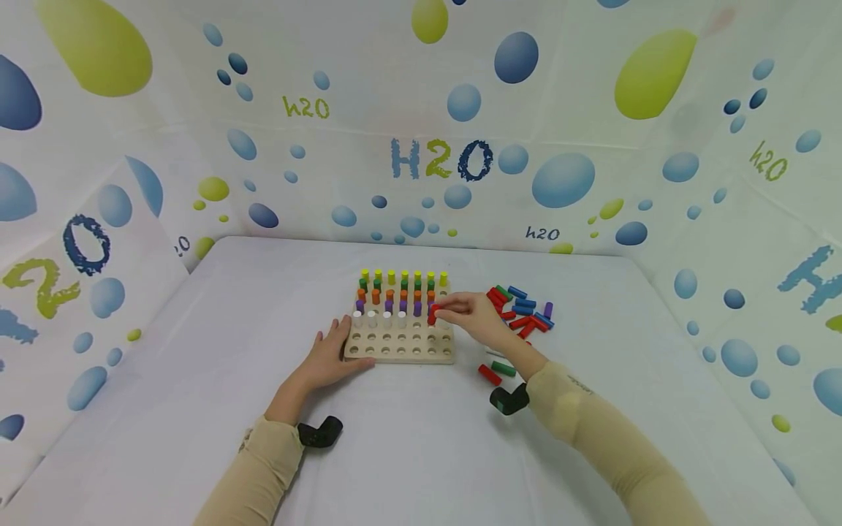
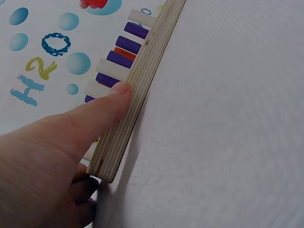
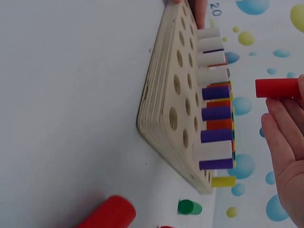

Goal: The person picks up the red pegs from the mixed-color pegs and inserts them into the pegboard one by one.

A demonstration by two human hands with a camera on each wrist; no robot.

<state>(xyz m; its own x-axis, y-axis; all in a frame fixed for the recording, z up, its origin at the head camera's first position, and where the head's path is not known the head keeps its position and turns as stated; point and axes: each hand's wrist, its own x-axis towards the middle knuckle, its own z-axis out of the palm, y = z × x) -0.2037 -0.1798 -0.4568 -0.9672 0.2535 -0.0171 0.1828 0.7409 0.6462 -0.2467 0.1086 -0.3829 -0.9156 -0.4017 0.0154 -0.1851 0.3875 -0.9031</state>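
Note:
A wooden pegboard (image 1: 398, 356) lies on the white table, with yellow, green, orange, purple and white pegs standing in rows. My left hand (image 1: 327, 358) holds its near left corner, the thumb (image 2: 107, 107) against the front edge and the fingers along the left side. My right hand (image 1: 473, 315) pinches a red peg (image 3: 277, 88) between thumb and fingers. That peg hangs above the board's right part, apart from the holes in the right wrist view. Below it, one white peg (image 3: 213, 151) stands separated by a gap from the other white pegs (image 3: 212, 74).
Loose red, blue, green and purple pegs (image 1: 522, 321) lie in a pile right of the board. Nearer, a red peg (image 1: 490, 375) and a green peg (image 1: 503, 368) lie by the right forearm. A printed cloth (image 1: 368, 190) hangs behind the table.

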